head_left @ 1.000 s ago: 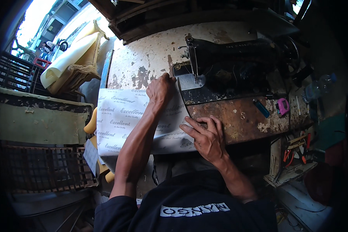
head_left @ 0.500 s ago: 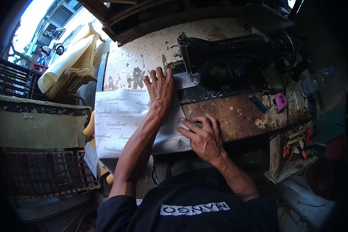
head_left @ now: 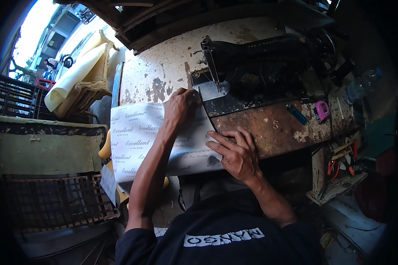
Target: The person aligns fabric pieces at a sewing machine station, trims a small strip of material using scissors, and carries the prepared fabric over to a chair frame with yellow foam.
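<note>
A white sheet [head_left: 135, 132] with grey printed lettering lies over the front left of the worktable and hangs past its near edge. My left hand [head_left: 179, 108] is closed at the sheet's far right corner, fingers curled and thumb toward the metal plate [head_left: 212, 91]. That plate lies below the needle of a black sewing machine [head_left: 252, 55]. Resting at the sheet's near right edge, my right hand [head_left: 239, 152] has its fingers stretched and somewhat apart. Its fingertips touch the edge and the brown tabletop beside it.
To the right on the worktable [head_left: 252, 128] lie a teal tool [head_left: 296, 115] and a pink tape measure [head_left: 323, 110]. A clear bottle [head_left: 358, 90] stands beyond them. Pliers [head_left: 351, 159] sit in a wooden side rack. Rolled cream material [head_left: 75, 79] leans at the far left.
My left hand has gone from spread flat to curled fingers at the sheet's corner, drawing slightly nearer. My right hand stays at the edge. The whole view has shifted a little.
</note>
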